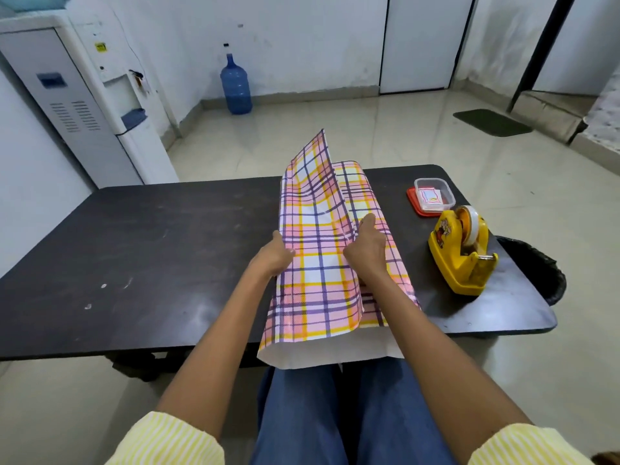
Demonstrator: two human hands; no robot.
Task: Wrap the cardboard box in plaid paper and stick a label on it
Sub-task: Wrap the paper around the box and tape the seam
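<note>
Paper: plaid paper (318,263) lay on the table (151,246), one flap up.
Box: the box was hidden, probably under it.
Left: left hand (273,255) pinched the flap's edge.
Right: right hand (367,250) pressed down, fingers straight.
Tip: pull the flap snug before taping.

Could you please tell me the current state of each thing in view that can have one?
plaid paper: partly folded, one flap standing up, no tape visible.
left hand: against the paper's left side, grip unclear.
right hand: fingers straight, pressing the paper's top.
tape dispenser: upright, roll loaded.
clear container: open, standing on its red lid, labels inside.
water bottle: upright on the floor.
</note>
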